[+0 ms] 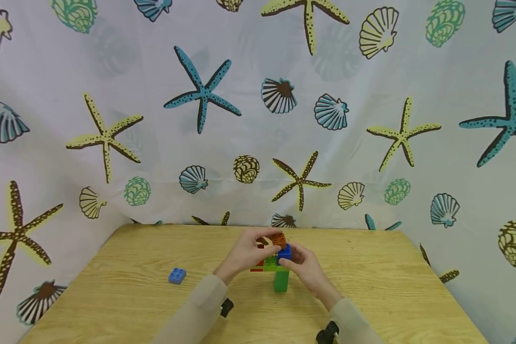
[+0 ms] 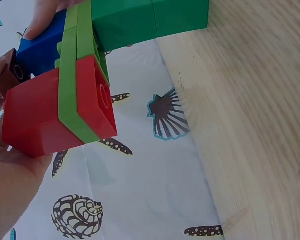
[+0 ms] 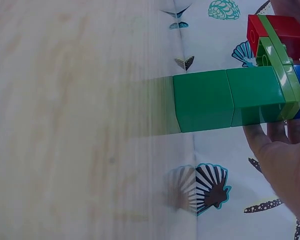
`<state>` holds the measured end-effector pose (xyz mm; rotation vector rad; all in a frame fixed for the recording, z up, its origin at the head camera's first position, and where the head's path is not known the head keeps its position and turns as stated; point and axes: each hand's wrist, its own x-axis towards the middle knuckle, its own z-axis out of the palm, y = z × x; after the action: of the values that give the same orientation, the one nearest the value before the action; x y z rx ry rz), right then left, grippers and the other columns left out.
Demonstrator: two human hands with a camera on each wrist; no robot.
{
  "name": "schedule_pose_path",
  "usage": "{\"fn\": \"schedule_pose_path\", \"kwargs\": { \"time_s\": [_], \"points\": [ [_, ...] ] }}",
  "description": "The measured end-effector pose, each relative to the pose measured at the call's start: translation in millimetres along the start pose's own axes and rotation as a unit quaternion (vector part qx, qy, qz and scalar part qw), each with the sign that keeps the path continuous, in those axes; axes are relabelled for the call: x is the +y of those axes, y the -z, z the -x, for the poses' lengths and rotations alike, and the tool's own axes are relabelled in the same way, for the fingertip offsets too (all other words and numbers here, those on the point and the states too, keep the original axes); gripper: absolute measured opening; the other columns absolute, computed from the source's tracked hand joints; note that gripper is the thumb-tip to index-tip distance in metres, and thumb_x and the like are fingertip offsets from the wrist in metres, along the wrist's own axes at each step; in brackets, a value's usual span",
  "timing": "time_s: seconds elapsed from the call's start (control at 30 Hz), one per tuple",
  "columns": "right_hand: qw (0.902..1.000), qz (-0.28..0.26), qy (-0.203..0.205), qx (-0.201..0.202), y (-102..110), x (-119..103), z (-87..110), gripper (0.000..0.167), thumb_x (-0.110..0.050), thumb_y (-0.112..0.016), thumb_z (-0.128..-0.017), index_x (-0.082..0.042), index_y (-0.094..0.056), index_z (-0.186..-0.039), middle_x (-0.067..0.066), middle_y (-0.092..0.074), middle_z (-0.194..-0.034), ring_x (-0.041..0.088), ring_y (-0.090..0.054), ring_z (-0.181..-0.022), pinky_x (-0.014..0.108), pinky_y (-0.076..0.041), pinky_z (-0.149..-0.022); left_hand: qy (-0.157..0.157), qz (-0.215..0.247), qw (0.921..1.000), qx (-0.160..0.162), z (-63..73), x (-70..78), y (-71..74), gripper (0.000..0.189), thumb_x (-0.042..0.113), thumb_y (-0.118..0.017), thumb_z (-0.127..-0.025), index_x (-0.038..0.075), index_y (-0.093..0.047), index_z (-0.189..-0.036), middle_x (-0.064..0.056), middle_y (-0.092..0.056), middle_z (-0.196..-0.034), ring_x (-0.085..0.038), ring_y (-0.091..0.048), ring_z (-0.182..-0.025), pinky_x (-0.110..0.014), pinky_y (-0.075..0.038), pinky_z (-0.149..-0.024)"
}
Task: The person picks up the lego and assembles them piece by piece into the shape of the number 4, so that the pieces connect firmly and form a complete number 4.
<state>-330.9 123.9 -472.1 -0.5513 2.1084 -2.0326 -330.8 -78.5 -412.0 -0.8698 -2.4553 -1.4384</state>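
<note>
A toy-brick build stands on the table, its base a column of two stacked green bricks (image 3: 205,102). Light green bricks (image 2: 70,85) reach out sideways from the column's top. On that overhang, a red brick (image 2: 35,115) sits above and another red piece (image 2: 95,95) hangs below. Over the column is a blue brick (image 1: 285,254), steadied by my right hand (image 1: 309,270) with thumb and fingers on either side. My left hand (image 1: 247,253) pinches an orange-brown brick (image 1: 278,239) at the top of the blue one. The left palm lies close to the upper red brick.
A loose lighter blue brick (image 1: 177,275) lies on the wooden table (image 1: 124,286), left of the build. Behind the table's far edge hangs a white curtain (image 1: 249,138) printed with shells and starfish. Dark wrist devices (image 1: 327,332) sit at both sleeves.
</note>
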Motion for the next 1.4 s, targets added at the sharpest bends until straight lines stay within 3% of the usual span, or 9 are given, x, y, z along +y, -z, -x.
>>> {"fn": "schedule_pose_path", "kwargs": {
  "time_s": [0.17,0.53,0.9,1.27,1.4],
  "points": [
    [1.0,0.001,0.005,-0.003,1.4,0.9,-0.6,0.056,-0.023,-0.068,-0.093,-0.008,-0.048,-0.144,0.015,-0.059,-0.135,0.022,-0.059,-0.12,0.032,-0.05,-0.098,-0.028,-0.016,0.9993,-0.018,-1.7,1.2,-1.5,0.038,0.019,-0.071,-0.091,0.017,-0.066,-0.128,0.0,-0.07,-0.116,-0.016,-0.062,-0.101,-0.028,-0.052,-0.077],
    [1.0,0.003,0.006,-0.004,0.0,-1.1,0.0,0.058,-0.022,-0.069,-0.093,-0.009,-0.047,-0.145,0.014,-0.058,-0.138,0.022,-0.058,-0.122,0.033,-0.05,-0.1,-0.041,-0.03,0.9978,-0.042,-3.6,2.8,-1.0,0.038,0.017,-0.07,-0.092,0.015,-0.065,-0.129,0.0,-0.07,-0.116,-0.015,-0.062,-0.101,-0.026,-0.049,-0.073],
    [0.9998,0.001,0.019,-0.011,0.9,3.1,-0.6,0.055,-0.024,-0.067,-0.094,-0.011,-0.049,-0.144,0.009,-0.059,-0.135,0.014,-0.06,-0.117,0.03,-0.05,-0.096,-0.062,-0.1,0.9911,-0.061,-3.8,5.7,-2.2,0.038,0.019,-0.069,-0.092,0.015,-0.065,-0.13,0.0,-0.069,-0.12,-0.015,-0.062,-0.105,-0.032,-0.052,-0.079],
    [0.9998,0.012,0.019,-0.001,0.7,3.3,-1.5,0.054,-0.024,-0.068,-0.093,-0.013,-0.05,-0.143,0.01,-0.059,-0.135,0.018,-0.06,-0.117,0.032,-0.051,-0.097,-0.048,-0.099,0.992,-0.062,-5.2,7.1,-1.7,0.037,0.02,-0.069,-0.093,0.017,-0.066,-0.13,0.0,-0.068,-0.122,-0.014,-0.061,-0.107,-0.031,-0.051,-0.081],
    [0.9998,0.008,0.019,-0.005,1.1,3.7,-1.5,0.054,-0.024,-0.067,-0.094,-0.013,-0.05,-0.143,0.009,-0.06,-0.133,0.016,-0.06,-0.115,0.03,-0.051,-0.095,-0.029,-0.09,0.9931,-0.07,-5.7,8.1,-1.1,0.037,0.02,-0.069,-0.093,0.016,-0.066,-0.129,0.002,-0.069,-0.121,-0.013,-0.061,-0.106,-0.03,-0.05,-0.081]
  ]
}}
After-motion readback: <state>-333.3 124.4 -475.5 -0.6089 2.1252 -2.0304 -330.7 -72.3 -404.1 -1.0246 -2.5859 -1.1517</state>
